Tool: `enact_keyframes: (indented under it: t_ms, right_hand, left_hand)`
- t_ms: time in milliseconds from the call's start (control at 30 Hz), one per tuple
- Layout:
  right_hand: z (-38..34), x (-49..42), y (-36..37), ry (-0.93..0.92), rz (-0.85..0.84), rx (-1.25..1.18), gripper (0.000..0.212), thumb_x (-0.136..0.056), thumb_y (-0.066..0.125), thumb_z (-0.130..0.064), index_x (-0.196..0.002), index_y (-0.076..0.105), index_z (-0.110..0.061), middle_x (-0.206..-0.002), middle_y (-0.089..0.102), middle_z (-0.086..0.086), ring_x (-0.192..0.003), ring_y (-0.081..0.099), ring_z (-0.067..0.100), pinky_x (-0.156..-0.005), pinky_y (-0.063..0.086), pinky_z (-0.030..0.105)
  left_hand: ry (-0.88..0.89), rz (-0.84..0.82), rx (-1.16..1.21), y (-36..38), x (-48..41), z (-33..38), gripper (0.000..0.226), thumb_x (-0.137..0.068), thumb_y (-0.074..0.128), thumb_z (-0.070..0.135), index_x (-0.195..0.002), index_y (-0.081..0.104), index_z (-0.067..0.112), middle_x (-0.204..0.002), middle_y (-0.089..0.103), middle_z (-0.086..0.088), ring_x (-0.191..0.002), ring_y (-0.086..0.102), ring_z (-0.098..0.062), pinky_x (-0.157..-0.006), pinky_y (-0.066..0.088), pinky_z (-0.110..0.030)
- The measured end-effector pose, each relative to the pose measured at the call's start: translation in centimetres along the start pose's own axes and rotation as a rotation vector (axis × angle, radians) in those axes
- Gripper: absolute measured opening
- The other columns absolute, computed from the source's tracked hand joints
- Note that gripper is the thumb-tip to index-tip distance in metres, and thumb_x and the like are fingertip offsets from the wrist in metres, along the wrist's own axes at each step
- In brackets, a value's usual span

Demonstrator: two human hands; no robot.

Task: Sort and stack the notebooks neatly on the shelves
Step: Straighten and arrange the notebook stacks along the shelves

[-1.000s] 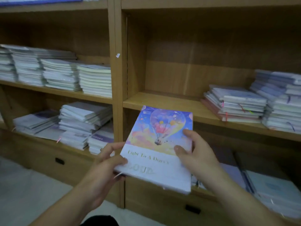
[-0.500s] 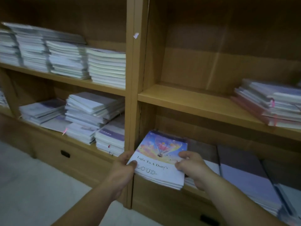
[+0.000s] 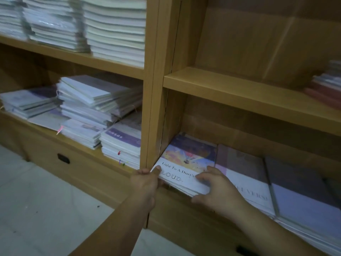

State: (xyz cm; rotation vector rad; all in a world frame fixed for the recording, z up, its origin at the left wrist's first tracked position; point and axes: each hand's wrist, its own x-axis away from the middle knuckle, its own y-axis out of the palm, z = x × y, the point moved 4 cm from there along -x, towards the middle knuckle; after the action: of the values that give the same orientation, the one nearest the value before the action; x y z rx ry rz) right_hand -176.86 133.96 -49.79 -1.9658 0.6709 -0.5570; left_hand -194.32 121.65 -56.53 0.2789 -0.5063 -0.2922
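The left hand (image 3: 145, 180) is pinched on the near-left corner of the thick pastel balloon-cover notebook (image 3: 186, 163), set in the bottom right bay against the wooden upright (image 3: 153, 108). It is judged stiff, fairly heavy, perhaps slick; near corners suit gripping. The near-right corner is gripped by the right hand (image 3: 215, 189). A grey-and-white notebook pile (image 3: 243, 174) lies just beside; room is seen only above.

Lighting: dim, warm, diffuse. Deep shadow is held inside the tan wooden shelf compartments (image 3: 258, 43), darkest at right. The pale grey floor (image 3: 36, 200) is rendered brightest. Motion blur is seen on the stacked white notebooks (image 3: 114, 30) at upper left. The uprights (image 3: 153, 89) are bowed by wide-angle distortion.
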Motion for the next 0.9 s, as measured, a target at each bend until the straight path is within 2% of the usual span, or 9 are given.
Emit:
enact_keyframes:
  t_ms: [133, 233, 300, 367, 433, 567, 667, 800, 900]
  right_hand:
    - [0.2, -0.4, 0.6, -0.037, 0.071, 0.289, 0.066, -0.083, 0.070, -0.059, -0.143, 0.051, -0.039, -0.155, 0.038, -0.011, -0.142, 0.034, 0.013, -0.107, 0.039, 0.030]
    - [0.7, -0.6, 1.1, -0.054, 0.096, 0.340, 0.062, -0.089, 0.061, -0.062, -0.146, 0.047, -0.043, -0.156, 0.037, -0.014, -0.142, 0.034, 0.012, -0.105, 0.039, 0.028]
    - [1.1, -1.0, 1.3, -0.059, 0.104, 0.336, 0.060, -0.091, 0.058, -0.063, -0.147, 0.045, -0.046, -0.160, 0.033, -0.015, -0.145, 0.030, 0.012, -0.109, 0.036, 0.028]
    - [1.7, -1.6, 1.3, -0.053, 0.123, 0.282, 0.058, -0.090, 0.060, -0.063, -0.145, 0.047, -0.050, -0.161, 0.032, -0.016, -0.145, 0.032, 0.012, -0.110, 0.037, 0.030]
    - [2.2, -2.3, 1.2, -0.036, 0.136, 0.239, 0.057, -0.089, 0.063, -0.063, -0.143, 0.049, -0.050, -0.161, 0.031, -0.018, -0.145, 0.035, 0.011, -0.110, 0.039, 0.032]
    - [2.7, -3.7, 1.0, 0.021, 0.140, 0.191, 0.057, -0.087, 0.066, -0.061, -0.141, 0.051, -0.050, -0.162, 0.029, -0.020, -0.146, 0.034, 0.010, -0.111, 0.037, 0.033]
    - [2.7, -4.1, 1.2, 0.019, 0.138, 0.218, 0.059, -0.088, 0.065, -0.061, -0.143, 0.050, -0.048, -0.162, 0.030, -0.017, -0.146, 0.033, 0.013, -0.114, 0.034, 0.033]
    - [2.6, -3.7, 1.3, 0.024, 0.145, 0.200, 0.064, -0.086, 0.060, -0.071, -0.144, 0.050, -0.047, -0.163, 0.029, -0.014, -0.146, 0.033, 0.014, -0.112, 0.035, 0.033]
    - [2.4, -3.9, 1.1, 0.015, 0.197, 0.188, 0.063, -0.083, 0.057, -0.076, -0.138, 0.058, -0.046, -0.160, 0.034, -0.014, -0.144, 0.036, 0.013, -0.110, 0.037, 0.033]
  left_hand:
    - [-0.011, -0.021, -0.002, 0.1, 0.2, -0.6, 0.026, -0.097, 0.069, 0.022, -0.106, 0.056, 0.002, -0.096, 0.072, -0.017, -0.086, 0.072, -0.031, -0.076, 0.060, -0.037]
    - [0.142, -0.067, -0.323, -1.4, 0.8, -0.7, 0.014, -0.095, 0.069, 0.023, -0.089, 0.064, 0.011, -0.081, 0.072, -0.010, -0.081, 0.069, -0.031, -0.081, 0.059, -0.044]
    - [0.185, -0.208, -0.521, -1.7, 1.1, -0.8, 0.008, -0.092, 0.067, 0.008, -0.086, 0.070, 0.013, -0.083, 0.072, -0.004, -0.085, 0.068, -0.025, -0.082, 0.059, -0.039]
    - [0.182, -0.324, -0.570, -1.3, 1.0, -1.0, 0.020, -0.092, 0.060, -0.007, -0.096, 0.072, 0.009, -0.094, 0.070, 0.000, -0.086, 0.064, -0.014, -0.078, 0.056, -0.024]
    - [0.194, -0.350, -0.590, -0.6, 0.6, -1.1, 0.029, -0.091, 0.057, -0.012, -0.106, 0.070, 0.010, -0.105, 0.069, -0.004, -0.090, 0.063, -0.012, -0.079, 0.053, -0.021]
    - [0.223, -0.356, -0.619, 0.5, 0.4, -2.3, 0.033, -0.093, 0.058, -0.005, -0.100, 0.058, 0.027, -0.101, 0.056, 0.014, -0.095, 0.058, -0.007, -0.084, 0.048, -0.021]
    - [0.270, -0.351, -0.669, 1.0, 0.5, -2.8, 0.035, -0.094, 0.061, 0.003, -0.109, 0.051, 0.034, -0.099, 0.052, 0.022, -0.086, 0.053, 0.001, -0.070, 0.044, -0.014]
    - [0.288, -0.295, -0.637, 0.7, 0.4, -2.7, 0.040, -0.090, 0.059, 0.008, -0.120, 0.060, 0.034, -0.104, 0.070, 0.013, -0.089, 0.066, -0.009, -0.073, 0.053, -0.022]
    - [0.290, -0.331, -0.671, 1.3, 0.3, -3.4, 0.057, -0.085, 0.057, 0.021, -0.138, 0.050, 0.039, -0.116, 0.067, 0.007, -0.096, 0.067, -0.015, -0.073, 0.057, -0.026]
